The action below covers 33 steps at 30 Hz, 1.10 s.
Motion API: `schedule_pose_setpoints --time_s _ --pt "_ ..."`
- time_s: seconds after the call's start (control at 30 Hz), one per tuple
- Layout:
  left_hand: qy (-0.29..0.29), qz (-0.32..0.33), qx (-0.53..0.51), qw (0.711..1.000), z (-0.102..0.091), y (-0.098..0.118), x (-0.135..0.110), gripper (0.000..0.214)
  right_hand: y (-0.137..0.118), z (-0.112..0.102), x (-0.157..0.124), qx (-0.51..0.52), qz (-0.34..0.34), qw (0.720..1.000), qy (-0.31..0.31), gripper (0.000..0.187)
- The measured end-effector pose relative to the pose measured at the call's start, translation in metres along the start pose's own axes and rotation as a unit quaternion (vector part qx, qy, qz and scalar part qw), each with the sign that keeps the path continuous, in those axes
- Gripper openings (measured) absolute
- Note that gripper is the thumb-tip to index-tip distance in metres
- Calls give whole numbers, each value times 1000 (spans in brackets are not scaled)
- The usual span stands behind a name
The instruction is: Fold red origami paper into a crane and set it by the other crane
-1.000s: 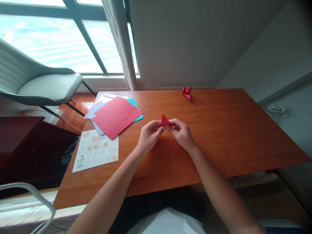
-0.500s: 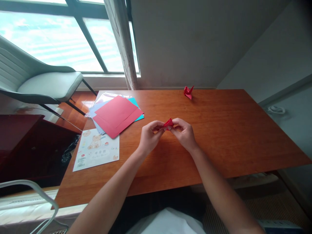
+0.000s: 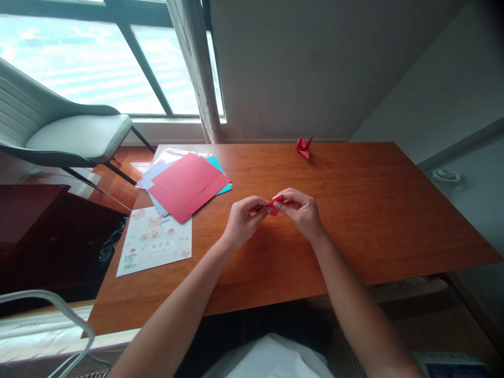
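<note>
A small folded piece of red paper [image 3: 274, 205] is held up over the middle of the wooden table [image 3: 354, 210]. My left hand [image 3: 246, 218] pinches its left end between thumb and fingers. On the other side, my right hand [image 3: 301, 209] grips the right end in the same way, fingertips close to those of the left. Part of the paper is hidden behind the fingers, so its full shape does not show. Beyond both hands, near the table's far edge, stands a red origami crane [image 3: 304, 148].
Red paper sheets [image 3: 185, 184] lie at the left over blue and lilac ones, with a clear plastic wrapper behind. A white sheet with a printed bear [image 3: 157, 241] lies nearer me. A chair [image 3: 79, 136] stands beyond the table's left end, by the window.
My right hand has shifted slightly right and turned the folded red paper, which now slants up to the right with a flap pointing down. The left hand has hardly moved.
</note>
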State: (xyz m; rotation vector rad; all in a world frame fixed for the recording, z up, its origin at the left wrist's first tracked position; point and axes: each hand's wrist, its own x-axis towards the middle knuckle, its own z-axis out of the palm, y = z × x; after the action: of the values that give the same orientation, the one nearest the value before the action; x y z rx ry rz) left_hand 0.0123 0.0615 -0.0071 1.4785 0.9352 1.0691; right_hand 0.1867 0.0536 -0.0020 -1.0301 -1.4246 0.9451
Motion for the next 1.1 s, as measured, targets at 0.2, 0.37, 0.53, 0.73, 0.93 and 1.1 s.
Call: schedule_pose_setpoints --time_s 0.2,0.37,0.53,0.73,0.93,1.1 --pt "-33 -45 -41 998 0 6 0 20 -1 -1 1 20 22 1000 6 10" --pt "-74 -82 -85 990 -2 9 -1 24 0 -2 0 43 24 999 12 11" --pt "-89 -99 -97 986 -2 7 0 22 1 0 -2 10 63 996 55 19" --pt "-81 -99 -74 989 1 5 0 23 -3 1 -3 -61 72 994 62 32" --pt "-75 -115 -96 986 1 9 0 29 -5 1 0 -19 85 995 51 33" --pt "-14 -115 -107 988 0 12 0 30 0 2 1 32 108 994 4 31"
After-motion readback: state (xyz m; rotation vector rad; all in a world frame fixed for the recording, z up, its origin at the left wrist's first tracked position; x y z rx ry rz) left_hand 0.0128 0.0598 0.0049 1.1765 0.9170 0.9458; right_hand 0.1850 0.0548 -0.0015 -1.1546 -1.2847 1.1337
